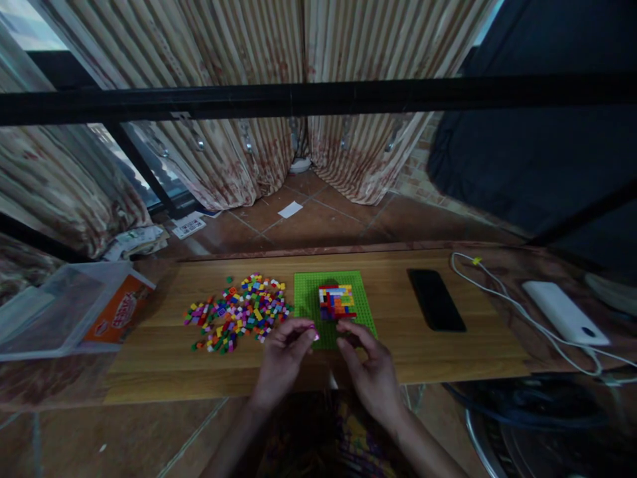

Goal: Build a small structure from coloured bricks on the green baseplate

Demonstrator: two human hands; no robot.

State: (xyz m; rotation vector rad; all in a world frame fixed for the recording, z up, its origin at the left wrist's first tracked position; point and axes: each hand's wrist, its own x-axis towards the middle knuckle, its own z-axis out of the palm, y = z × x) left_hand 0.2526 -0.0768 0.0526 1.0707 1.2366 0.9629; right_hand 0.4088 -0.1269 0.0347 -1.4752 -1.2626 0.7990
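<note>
Between thumb and forefinger, my left hand (284, 353) pinches a small pink-purple toy brick (315, 334) over the front left part of the green baseplate (304, 285). My right hand (369, 364) is at the plate's front right, its thumb and forefinger apart with nothing visible between them. Just beyond both hands, a multicoloured brick build (338, 300) stands on the baseplate, with a red piece along its near side. To the left, a heap of loose bricks (249, 309) in many colours spreads over the wooden board, close to my left hand.
A black phone (436, 300) lies on the wooden board (393, 325) at right. Past it are a white cable (512, 302) and a white power bank (565, 312). A clear plastic box (60, 305) with an orange label stands at left. A dark rail (318, 98) crosses before the curtains.
</note>
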